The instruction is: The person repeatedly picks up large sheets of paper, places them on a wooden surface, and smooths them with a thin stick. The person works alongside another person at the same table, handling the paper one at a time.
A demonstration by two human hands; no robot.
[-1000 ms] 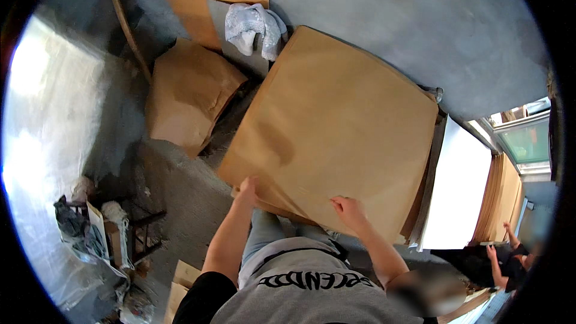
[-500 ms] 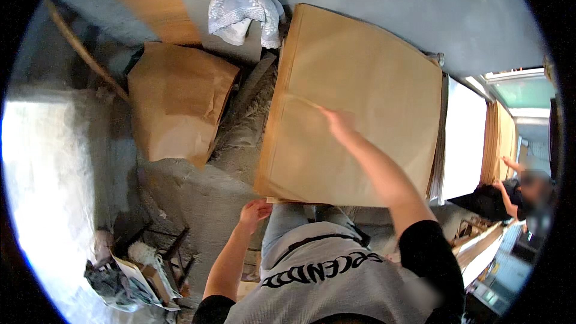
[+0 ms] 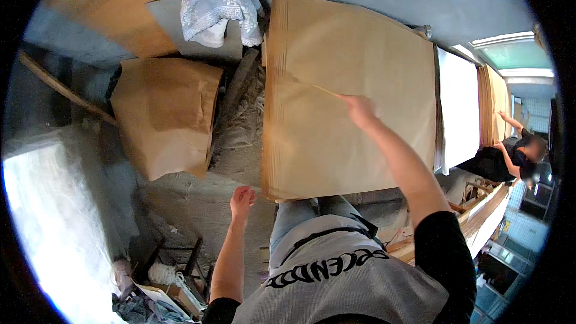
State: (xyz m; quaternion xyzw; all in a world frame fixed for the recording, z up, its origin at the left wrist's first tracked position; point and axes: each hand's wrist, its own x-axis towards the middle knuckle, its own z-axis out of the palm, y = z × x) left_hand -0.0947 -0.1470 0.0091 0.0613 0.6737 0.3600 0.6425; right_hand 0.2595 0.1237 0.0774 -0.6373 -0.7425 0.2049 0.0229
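Observation:
A tall stack of large brown paper sheets [image 3: 360, 60] stands before me, its layered edge showing along the left side. My right hand [image 3: 361, 113] is over the upper sheet, closed around the end of a thin yellowish stick [image 3: 324, 89]. The stick points to the left, its far end close to the sheet near the layered edge; whether it touches I cannot tell. My left hand [image 3: 242, 199] hangs just left of the stack's near corner, apart from it. Its fingers are curled together, with nothing seen in them.
Left of the stack lies a folded brown paper bundle [image 3: 168, 114]; a patterned cloth [image 3: 219, 12] rests behind it. White sheets [image 3: 459, 108] and another brown stack [image 3: 495, 99] stand to the right, where another person [image 3: 510, 156] works. A wooden pole [image 3: 66, 87] leans at left.
My left hand has come away from the stack's near corner. My right hand has moved slightly right and away from me with the stick. The view has shifted a little.

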